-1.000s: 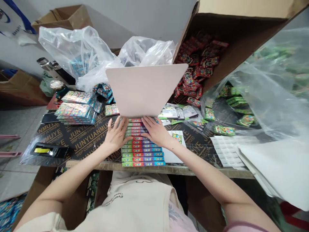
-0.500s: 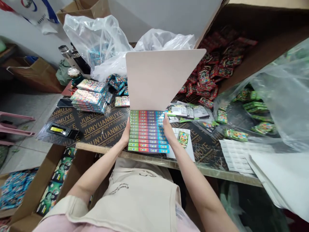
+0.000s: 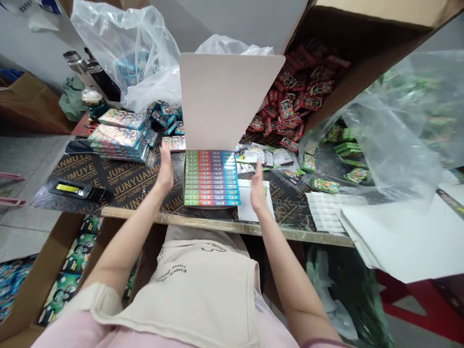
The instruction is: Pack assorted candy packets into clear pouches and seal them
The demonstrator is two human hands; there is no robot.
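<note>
A box with its white lid raised stands at the table's front edge. Rows of small colourful packs in green, red, purple and blue fill it. To its left, my left hand is held upright with fingers straight, apart from the box. On the other side my right hand is likewise upright and stretched out, over a white sheet, touching nothing that I can make out. Flat printed packets lie just beyond the right hand.
Stacked wrapped packs and a black cutter-like tool lie on the left. Red packets spill from a large carton at the back right. Green packs lie in a clear bag. White sheets overhang the right edge.
Both hands have let go of the box's sides and moved outward, away from it. The box stays on the table with its lid up. The camera view has shifted.
</note>
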